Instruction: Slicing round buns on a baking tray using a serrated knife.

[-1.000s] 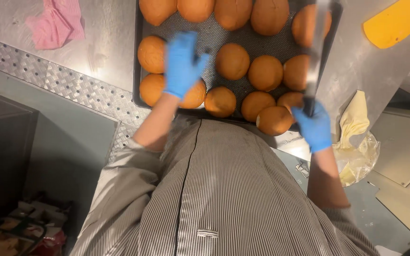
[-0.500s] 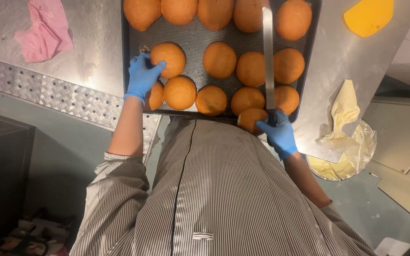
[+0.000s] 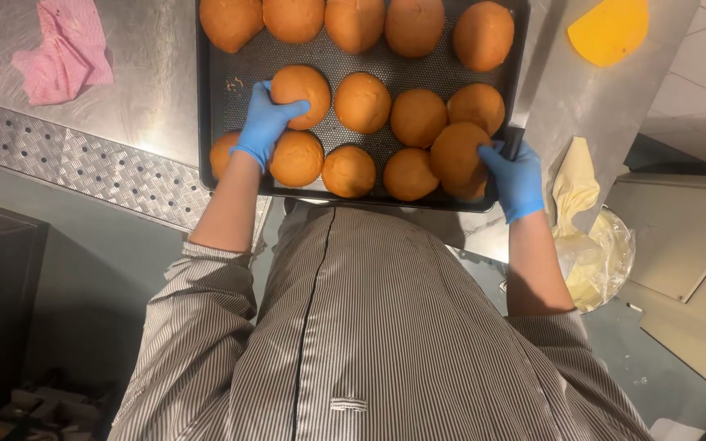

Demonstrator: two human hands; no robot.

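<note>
Seen from the head camera, looking straight down: blue-gloved left hand point(image 3: 267, 122) curled around a round golden bun point(image 3: 300, 85) in the second row of a dark perforated baking tray point(image 3: 243, 61), fingers half closed over its near side. Blue-gloved right hand point(image 3: 515, 178) closed on another bun point(image 3: 459, 157) at the tray's near right corner, fingers wrapped around its edge. Pink cloth point(image 3: 64, 51) lying on the steel counter point(image 3: 140, 90), well left of the tray.

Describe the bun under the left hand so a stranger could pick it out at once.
Start at the dark perforated baking tray on the steel counter. In its middle row of round golden-brown buns, go to the bun at the left end. It is the only one gripped from the left by a blue-gloved left hand; the right hand grips a different bun near the tray's right corner.
</note>
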